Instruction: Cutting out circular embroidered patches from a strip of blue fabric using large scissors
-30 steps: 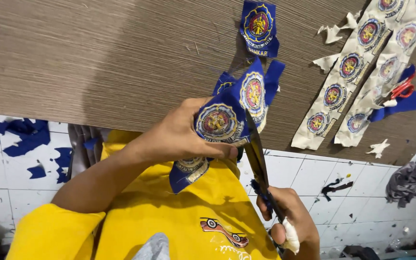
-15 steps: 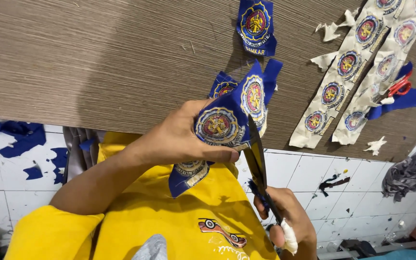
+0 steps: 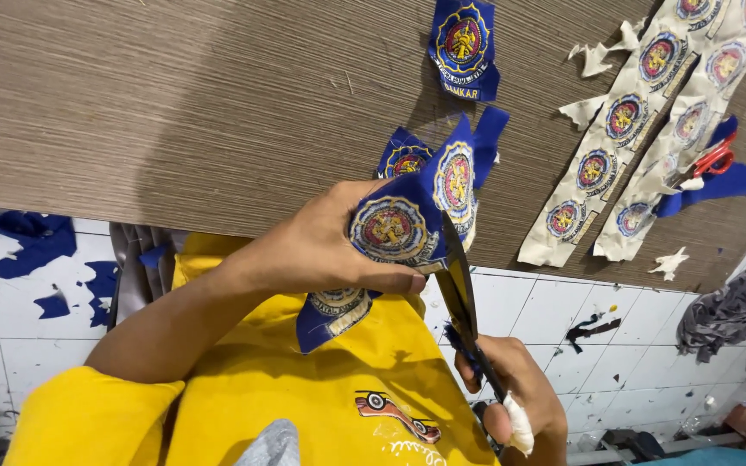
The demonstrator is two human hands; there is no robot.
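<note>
My left hand (image 3: 321, 255) grips a strip of blue cloth with round embroidered badges (image 3: 395, 229), held up in front of my yellow shirt. The strip bends over my fingers, one badge hanging below and others rising above. My right hand (image 3: 515, 401), with a white bandage on one finger, is closed around the handles of black scissors (image 3: 459, 298). The scissor blades point upward and meet the strip's right edge beside the middle badge.
A brown textured tabletop (image 3: 174, 95) carries a single cut blue badge (image 3: 464, 47), two long white strips of badges (image 3: 615, 129), white offcuts and small red scissors (image 3: 714, 160). Blue cloth scraps (image 3: 28, 242) and grey rags (image 3: 727, 315) lie on the white tiled floor.
The scissors have worked a little further along the strip's edge; both hands stay nearly in place, and the view has shifted slightly.
</note>
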